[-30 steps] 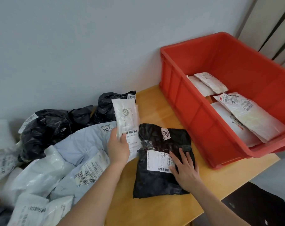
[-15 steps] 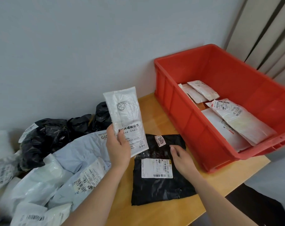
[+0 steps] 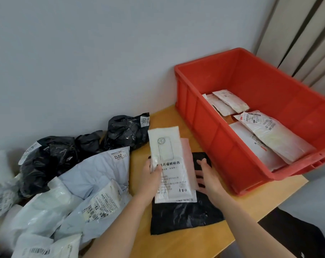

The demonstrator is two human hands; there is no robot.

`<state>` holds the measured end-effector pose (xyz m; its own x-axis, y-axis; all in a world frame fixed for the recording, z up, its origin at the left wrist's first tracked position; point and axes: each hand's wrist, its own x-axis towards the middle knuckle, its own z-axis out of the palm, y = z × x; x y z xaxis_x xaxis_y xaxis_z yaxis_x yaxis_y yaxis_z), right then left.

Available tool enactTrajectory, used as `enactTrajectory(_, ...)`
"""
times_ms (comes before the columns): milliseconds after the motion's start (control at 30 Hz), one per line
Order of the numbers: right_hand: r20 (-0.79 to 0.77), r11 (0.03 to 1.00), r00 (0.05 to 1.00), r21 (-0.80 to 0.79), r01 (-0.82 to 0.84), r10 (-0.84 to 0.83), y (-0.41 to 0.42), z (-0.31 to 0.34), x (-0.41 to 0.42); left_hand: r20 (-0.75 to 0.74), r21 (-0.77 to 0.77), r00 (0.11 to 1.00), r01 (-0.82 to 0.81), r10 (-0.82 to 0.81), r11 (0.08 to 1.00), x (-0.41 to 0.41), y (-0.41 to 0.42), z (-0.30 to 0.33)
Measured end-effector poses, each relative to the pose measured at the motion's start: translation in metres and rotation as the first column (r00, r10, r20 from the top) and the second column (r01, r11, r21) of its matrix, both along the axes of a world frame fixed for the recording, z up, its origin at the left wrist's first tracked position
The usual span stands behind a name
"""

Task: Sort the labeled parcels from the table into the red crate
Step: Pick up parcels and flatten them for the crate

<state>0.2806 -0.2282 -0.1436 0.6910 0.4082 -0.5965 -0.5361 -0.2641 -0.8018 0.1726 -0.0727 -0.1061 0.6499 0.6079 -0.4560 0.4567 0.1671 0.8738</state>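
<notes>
- White packet (image 3: 169, 164) up off the table, pinched at its left edge by the left hand (image 3: 150, 180), thumb on the printed face, held over the black parcel (image 3: 184, 216).
- Phone-case outline and lines of print showing on the front; a pink sheet peeking out behind the right edge.
- Right hand (image 3: 207, 178) just beside the packet's right edge, fingers curled down onto the black parcel; gripping or merely resting there, cannot tell.
- Looks like the checking step: packet raised for a read before going into the crate.
- Next move, most likely: a carry rightward, up over the near wall of the red crate (image 3: 210, 138), then a release inside.
- Needs enough lift to clear that rim; thin, floppy packet, so liable to bend on the way.
- Crate standing at the right end of the wooden table (image 3: 260, 207), holding several white packets (image 3: 269, 138) already, overlapping flat on the bottom, labels up.
- Plenty of room left in there.
- Left of the hands, a heap waiting: a grey mailer (image 3: 94, 164) marked 2013, crumpled black bags (image 3: 124, 133), one tagged 2023, and white labelled bags (image 3: 46, 207) in front.
</notes>
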Motion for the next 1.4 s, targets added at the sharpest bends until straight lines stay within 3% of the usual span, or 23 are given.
enactTrajectory(67, 0.084, 0.995, 0.995, -0.095, -0.037, 0.045, -0.003, -0.008, -0.001, -0.067, -0.054, 0.997, 0.028, -0.032, 0.998, -0.007, -0.006, -0.014)
enactTrajectory(167, 0.255, 0.959, 0.946, -0.247, -0.136, 0.200, -0.009, -0.015, -0.007, -0.191, -0.015, 0.976, 0.108, -0.109, 0.994, -0.013, -0.011, -0.029)
enactTrajectory(300, 0.297, 0.831, 0.854, -0.502, -0.241, 0.427, -0.013, -0.030, -0.011, -0.284, -0.007, 0.949, 0.142, -0.138, 0.990, -0.017, -0.014, -0.039)
enactTrajectory(367, 0.350, 0.771, 0.813, -0.612, -0.177, 0.465, -0.016, -0.040, -0.013, -0.376, 0.058, 0.918, 0.160, -0.127, 0.985, -0.018, -0.013, -0.047)
enactTrajectory(467, 0.446, 0.688, 0.794, -0.724, 0.049, 0.413, -0.020, -0.046, -0.014, -0.535, 0.193, 0.842, 0.202, -0.070, 0.960, -0.018, -0.009, -0.057)
enactTrajectory(533, 0.431, 0.638, 0.821, -0.762, 0.109, 0.374, -0.022, -0.044, -0.014, -0.506, 0.124, 0.860, 0.141, -0.060, 0.982, -0.018, -0.009, -0.056)
enactTrajectory(700, 0.255, 0.693, 0.919, -0.720, -0.028, 0.302, -0.024, -0.046, -0.013, -0.381, -0.244, 0.924, -0.121, 0.019, 0.962, -0.016, -0.010, -0.052)
enactTrajectory(967, 0.285, 0.790, 0.896, -0.604, -0.109, 0.341, -0.020, -0.043, -0.008, -0.348, -0.410, 0.937, -0.116, -0.038, 0.905, -0.018, -0.005, -0.053)
enactTrajectory(1267, 0.445, 0.857, 0.812, -0.501, -0.124, 0.377, 0.011, 0.004, 0.008, -0.128, -0.373, 0.986, -0.146, 0.105, 0.916, -0.008, 0.015, -0.014)
enactTrajectory(1400, 0.552, 0.890, 0.751, -0.445, -0.101, 0.362, 0.025, 0.036, 0.019, -0.053, -0.406, 0.995, -0.102, 0.088, 0.908, -0.003, 0.028, 0.018)
